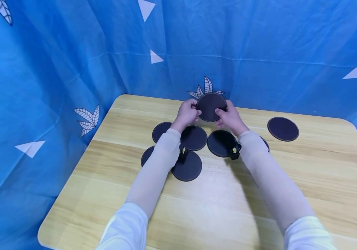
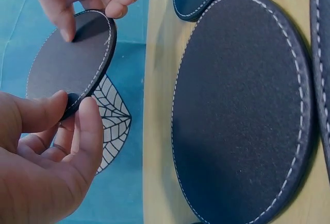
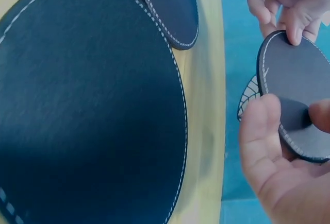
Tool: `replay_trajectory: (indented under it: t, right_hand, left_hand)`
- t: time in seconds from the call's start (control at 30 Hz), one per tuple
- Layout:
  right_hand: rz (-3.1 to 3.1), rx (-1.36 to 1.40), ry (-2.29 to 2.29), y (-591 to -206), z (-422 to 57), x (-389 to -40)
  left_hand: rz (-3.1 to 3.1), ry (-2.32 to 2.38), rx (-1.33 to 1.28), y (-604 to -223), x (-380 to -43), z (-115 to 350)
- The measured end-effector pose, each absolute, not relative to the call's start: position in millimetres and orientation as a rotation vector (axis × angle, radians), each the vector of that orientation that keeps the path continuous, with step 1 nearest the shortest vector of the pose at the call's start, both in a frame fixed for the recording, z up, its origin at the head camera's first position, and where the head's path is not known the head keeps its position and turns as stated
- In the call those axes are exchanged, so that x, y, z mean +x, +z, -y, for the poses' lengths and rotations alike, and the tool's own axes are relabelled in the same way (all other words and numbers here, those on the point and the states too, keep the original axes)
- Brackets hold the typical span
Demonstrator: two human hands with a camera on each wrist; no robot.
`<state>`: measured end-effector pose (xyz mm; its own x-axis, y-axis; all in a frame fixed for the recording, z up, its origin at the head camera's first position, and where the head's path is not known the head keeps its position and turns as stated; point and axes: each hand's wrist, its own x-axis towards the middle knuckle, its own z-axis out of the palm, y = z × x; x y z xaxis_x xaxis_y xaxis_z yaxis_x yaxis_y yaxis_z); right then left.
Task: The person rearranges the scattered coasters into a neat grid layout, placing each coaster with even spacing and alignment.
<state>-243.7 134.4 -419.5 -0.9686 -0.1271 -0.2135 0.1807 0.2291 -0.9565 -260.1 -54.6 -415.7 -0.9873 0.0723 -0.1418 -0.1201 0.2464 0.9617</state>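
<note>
Both hands hold one round dark coaster (image 1: 211,107) with pale stitching round its rim, raised and tilted above the table's far edge. My left hand (image 1: 187,114) pinches its left side, thumb on the face and fingers behind. On the opposite side my right hand (image 1: 229,119) grips it the same way, the thumb lying further in on the face. The left wrist view shows the held coaster (image 2: 77,59) between the two hands. Beneath the wrists lie matching coasters, among them one left of centre (image 1: 194,138) and one right of centre (image 1: 219,143).
More coasters lie on the wooden table (image 1: 216,208): a front one (image 1: 188,168), two partly under the left arm, one mostly hidden by the right arm. A separate coaster (image 1: 283,128) lies at the back right. A blue patterned curtain (image 1: 259,41) hangs behind the table.
</note>
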Motion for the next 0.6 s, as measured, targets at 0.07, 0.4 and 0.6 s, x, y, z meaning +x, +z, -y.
replay_trajectory:
  t: [0.07,0.4,0.6]
  right_hand:
    - [-2.263,0.026,-1.827,-418.7,-136.8,-241.1]
    - [-2.636,-0.199,-1.785,-427.3,-144.8,-232.8]
    - [-2.675,-0.200,-1.788,-427.3,-150.7,-229.0]
  left_hand:
    - [-2.329,1.855,-0.040,-414.7,-258.8,54.9]
    - [-2.417,1.861,0.107,-424.1,-256.5,56.6]
    - [-2.462,1.807,0.185,-420.9,-252.0,55.4]
